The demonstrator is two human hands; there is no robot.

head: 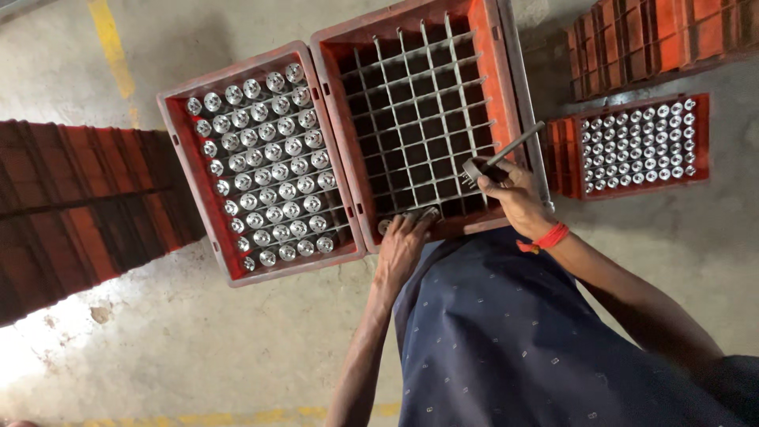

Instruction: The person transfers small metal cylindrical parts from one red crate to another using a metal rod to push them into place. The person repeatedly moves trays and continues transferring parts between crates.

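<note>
The left hand (pixel 401 247) reached forward, fingers curled over small metal parts (pixel 419 214) at the empty crate's (pixel 506 95) near edge; the right hand (pixel 518 195) gripped a metal tool (pixel 498 160).

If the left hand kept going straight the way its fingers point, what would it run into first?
The left hand points into the near edge of the mostly empty red crate. First in line are the small metal parts at its fingertips, in the nearest row of the grey divider grid. Depth is unclear, so contact may already exist.
</note>
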